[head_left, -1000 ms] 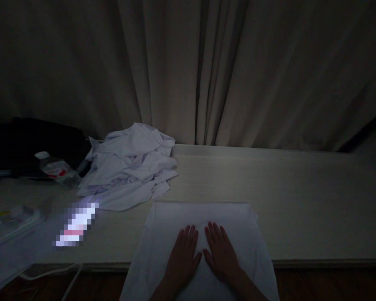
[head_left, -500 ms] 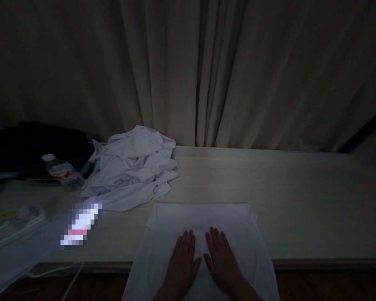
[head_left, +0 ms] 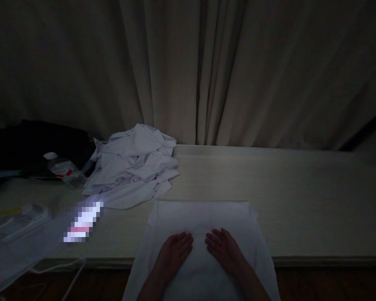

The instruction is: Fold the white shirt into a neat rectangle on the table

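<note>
Where the counter [head_left: 301, 209] meets its near edge, a flat white cloth [head_left: 203, 217] lies spread, overhanging. Left hand [head_left: 174, 251] and right hand [head_left: 224, 248] rest on it, palms down, each grip apart. Crumpled white garments [head_left: 133, 165] lie behind, left.

left hand [head_left: 174, 252]: slides outward and toward the near edge of the flat white cloth [head_left: 203, 221] | right hand [head_left: 223, 248]: likewise, fingertips now angled inward | gap between hands: wider
</note>
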The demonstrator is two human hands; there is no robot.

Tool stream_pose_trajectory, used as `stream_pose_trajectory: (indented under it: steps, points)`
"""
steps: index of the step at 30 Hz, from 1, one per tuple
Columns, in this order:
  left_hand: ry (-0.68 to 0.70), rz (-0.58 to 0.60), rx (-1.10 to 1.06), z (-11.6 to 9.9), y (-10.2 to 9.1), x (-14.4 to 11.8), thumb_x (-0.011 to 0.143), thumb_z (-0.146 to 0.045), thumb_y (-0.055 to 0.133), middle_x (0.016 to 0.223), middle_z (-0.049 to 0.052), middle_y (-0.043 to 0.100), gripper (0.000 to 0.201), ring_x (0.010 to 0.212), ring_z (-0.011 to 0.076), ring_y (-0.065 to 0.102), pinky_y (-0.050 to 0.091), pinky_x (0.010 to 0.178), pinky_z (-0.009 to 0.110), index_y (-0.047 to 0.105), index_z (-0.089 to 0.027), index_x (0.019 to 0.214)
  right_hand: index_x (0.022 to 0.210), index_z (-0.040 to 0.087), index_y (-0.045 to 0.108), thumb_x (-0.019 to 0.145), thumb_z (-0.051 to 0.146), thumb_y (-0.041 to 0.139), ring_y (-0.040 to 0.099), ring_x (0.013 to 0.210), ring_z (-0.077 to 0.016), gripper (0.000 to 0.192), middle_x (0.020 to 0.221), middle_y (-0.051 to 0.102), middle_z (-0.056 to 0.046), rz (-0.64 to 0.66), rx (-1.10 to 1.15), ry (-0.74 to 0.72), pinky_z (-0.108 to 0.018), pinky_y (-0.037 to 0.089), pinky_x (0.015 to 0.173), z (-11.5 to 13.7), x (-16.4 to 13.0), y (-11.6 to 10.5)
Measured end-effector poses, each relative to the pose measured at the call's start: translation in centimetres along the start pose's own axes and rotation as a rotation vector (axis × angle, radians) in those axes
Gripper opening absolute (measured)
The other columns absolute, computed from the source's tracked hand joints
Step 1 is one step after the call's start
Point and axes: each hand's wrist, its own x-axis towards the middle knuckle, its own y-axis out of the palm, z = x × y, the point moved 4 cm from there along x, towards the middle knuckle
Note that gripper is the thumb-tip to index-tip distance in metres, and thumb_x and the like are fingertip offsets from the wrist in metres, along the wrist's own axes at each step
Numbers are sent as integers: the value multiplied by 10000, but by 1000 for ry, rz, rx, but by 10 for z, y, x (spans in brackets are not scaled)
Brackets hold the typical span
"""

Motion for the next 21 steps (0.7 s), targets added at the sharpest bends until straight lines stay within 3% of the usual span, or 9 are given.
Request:
stream_pose_trajectory:
  steps: [8, 12, 14, 17, 19, 21]
  points:
    - [-69, 28, 15, -44, -36, -28, 770, -268, 594, 1196, 192, 599, 423, 1190, 328, 504, 464, 969, 410, 507, -53, 1124, 1135, 96, 499, 803, 436, 536, 568, 1111, -275, 477, 1157, 629, -173, 64, 33, -13, -389, 434, 986, 40, -21, -53]
    - [-23, -33, 83, -61, -49, -39, 765, -313, 609, 1171, 191, 612, 443, 1135, 320, 556, 482, 944, 407, 507, -62, 1115, 1008, 122, 575, 712, 415, 644, 581, 1098, -258, 422, 1097, 662, -153, -51, -46, -160, -371, 447, 985, 62, -33, -84]
    - [47, -121, 160, -69, -56, -45, 788, -339, 575, 1137, 178, 631, 396, 1071, 294, 604, 500, 915, 397, 522, -78, 1081, 912, 163, 603, 644, 418, 705, 622, 1025, -235, 384, 993, 700, -101, -183, -163, -293, -355, 485, 935, 74, -39, -102]
    - [207, -338, 277, -82, -68, -57, 807, -292, 539, 986, 98, 685, 245, 889, 204, 673, 532, 809, 322, 533, -147, 1003, 763, 196, 616, 565, 394, 770, 661, 762, -161, 320, 734, 702, -3, -353, -310, -435, -269, 528, 761, 88, -52, -121]
    - [321, -435, 442, -90, -68, -65, 791, -280, 550, 871, 48, 699, 192, 765, 160, 671, 531, 717, 268, 542, -185, 957, 736, 193, 626, 582, 407, 760, 633, 660, -137, 296, 658, 677, 13, -393, -456, -492, -243, 510, 679, 93, -60, -120]
    - [425, -441, 712, -91, -53, -69, 765, -348, 568, 804, 43, 709, 209, 681, 167, 656, 530, 651, 276, 573, -189, 901, 747, 184, 639, 652, 467, 691, 628, 672, -161, 303, 672, 677, -11, -388, -727, -561, -272, 499, 673, 92, -66, -102]
